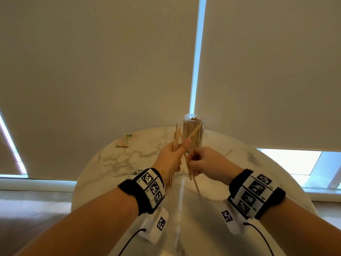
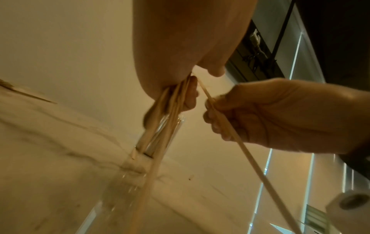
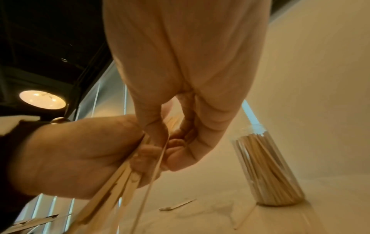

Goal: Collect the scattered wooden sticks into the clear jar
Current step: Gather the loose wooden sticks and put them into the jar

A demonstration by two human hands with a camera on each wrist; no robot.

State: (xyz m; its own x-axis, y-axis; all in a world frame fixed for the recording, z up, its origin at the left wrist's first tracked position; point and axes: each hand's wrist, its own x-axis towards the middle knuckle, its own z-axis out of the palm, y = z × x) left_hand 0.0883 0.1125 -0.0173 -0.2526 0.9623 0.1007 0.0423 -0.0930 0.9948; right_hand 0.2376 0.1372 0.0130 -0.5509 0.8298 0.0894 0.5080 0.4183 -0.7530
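Observation:
The clear jar (image 1: 193,133), packed with upright wooden sticks, stands at the far middle of the round marble table (image 1: 114,163). In front of it my left hand (image 1: 176,151) grips a bundle of sticks (image 1: 176,135) held upright above the table. My right hand (image 1: 193,158) is close beside it and pinches a single long stick (image 1: 193,179) that slants up toward the jar, its upper part crossing the bundle by my left thumb. The right wrist view shows the jar (image 3: 268,171), the bundle (image 3: 112,190) and the pinched stick (image 3: 154,174). In the left wrist view the bundle (image 2: 172,107) hangs from my left fist.
A loose stick (image 1: 227,153) lies on the table right of the jar, and the right wrist view shows loose sticks (image 3: 178,205) on the marble. A flat pack of sticks (image 1: 127,140) sits at the back left. Window blinds hang behind the table.

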